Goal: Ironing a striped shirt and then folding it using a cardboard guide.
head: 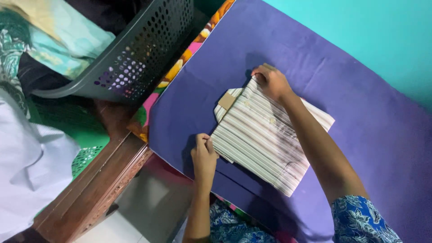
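Item 1: purple cloth (360, 117), spread flat over most of the centre and right of the frame, serving as your work surface; a turquoise wall fills the upper right corner. Item 2: dark grey perforated laundry basket (135, 49), upper left, holding crumpled green and pale clothes, well apart from your hands. Item 3: white garment (31, 166), heaped at the left edge beside a brown wooden rail (94, 189) that runs diagonally through the lower left. Item 4: striped shirt (265, 139), centre of the frame, lying on the purple cloth, already folded into a compact rectangle with the collar toward the upper left and a chest pocket toward the lower right. Item 5: your right hand (271, 82), just above centre, fingers curled down and pressing the shirt's upper edge by the collar. Item 6: your left hand (204, 155), lower centre, fingers pinched closed on the shirt's near left edge. Judged from this layout, you are at the squaring-up stage of the fold; the next move likely calls for both hands to keep the edges aligned and the layers flat so the fold does not slip open.
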